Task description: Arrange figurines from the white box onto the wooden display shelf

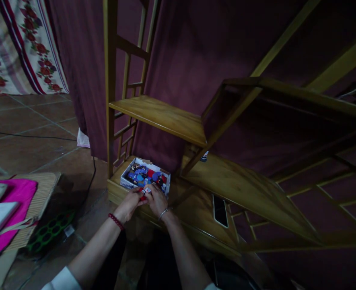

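Both hands are together at the near edge of the open box (126, 183). Left hand (131, 204) and right hand (157, 199) pinch one small red-and-white piece (147, 190) between them; fingers hide most of it, can't tell its shape. Box sits at the left end of the bottom board (192, 201), loaded with jumbled blue-and-red pieces (143, 175).

Progress, my read: early. One piece in hand, one small item (204, 157) standing alone on the raised shelf (226, 173) to the right, bulk in the box. Can't tell if that loner came from it.

Around: phone (220, 210) flat on the bottom board, right of the hands. Upper plank (159, 117) overhangs behind the box, limits headroom there. Slanted post (192, 163) sits between box and raised shelf, so reaching across is tight. Light's poor.
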A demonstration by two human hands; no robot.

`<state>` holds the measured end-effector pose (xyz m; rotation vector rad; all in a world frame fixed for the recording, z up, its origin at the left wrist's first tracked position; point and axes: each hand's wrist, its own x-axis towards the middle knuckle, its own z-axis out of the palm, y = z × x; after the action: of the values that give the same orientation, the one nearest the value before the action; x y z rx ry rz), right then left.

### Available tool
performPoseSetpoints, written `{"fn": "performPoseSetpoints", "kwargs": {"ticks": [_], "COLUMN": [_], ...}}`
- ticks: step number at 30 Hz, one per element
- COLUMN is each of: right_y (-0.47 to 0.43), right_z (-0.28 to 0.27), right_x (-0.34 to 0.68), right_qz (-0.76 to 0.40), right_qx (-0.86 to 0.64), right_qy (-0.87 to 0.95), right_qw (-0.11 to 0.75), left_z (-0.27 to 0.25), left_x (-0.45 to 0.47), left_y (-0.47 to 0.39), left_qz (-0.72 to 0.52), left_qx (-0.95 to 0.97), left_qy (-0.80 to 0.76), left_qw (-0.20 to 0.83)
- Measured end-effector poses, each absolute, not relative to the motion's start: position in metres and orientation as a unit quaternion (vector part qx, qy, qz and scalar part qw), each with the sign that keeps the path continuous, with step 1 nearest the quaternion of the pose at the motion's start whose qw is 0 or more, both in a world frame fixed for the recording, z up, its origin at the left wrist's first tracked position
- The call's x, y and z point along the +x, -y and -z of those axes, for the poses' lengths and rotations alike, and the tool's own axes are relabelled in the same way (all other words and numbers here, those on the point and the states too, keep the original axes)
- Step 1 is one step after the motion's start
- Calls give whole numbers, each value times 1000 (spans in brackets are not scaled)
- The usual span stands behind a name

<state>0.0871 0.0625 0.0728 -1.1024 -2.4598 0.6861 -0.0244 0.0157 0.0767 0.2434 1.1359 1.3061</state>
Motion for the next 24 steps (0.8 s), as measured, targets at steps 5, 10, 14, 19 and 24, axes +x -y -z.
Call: {"fn": "performPoseSetpoints", "kwargs": {"ticks": [5, 10, 14, 19, 24], "right_y": [-87, -108, -123, -139, -147], "right_z": [-50, -36, -32, -24, -10], "right_x": [86, 88, 87, 86, 89], "right_qz": [-252, -261, -270, -261, -264], "right_qx": [-404, -417, -437, -464, -473], "right_qy": [856, 846, 830, 821, 814], "right_qw": [202, 206, 220, 209, 210], "left_z": [-60, -40, -31, -27, -18], "left_x": [-24, -27, -30, -39, -47], "left_y": [-44, -71, -92, -113, -126], "left_qz": [-562, -526, -508, -461, -402], "left_qx": [155, 210, 235, 285, 333], "left_qy": [-514, -528, -509, -501, -502], "left_qw": [629, 633, 654, 674, 689]}}
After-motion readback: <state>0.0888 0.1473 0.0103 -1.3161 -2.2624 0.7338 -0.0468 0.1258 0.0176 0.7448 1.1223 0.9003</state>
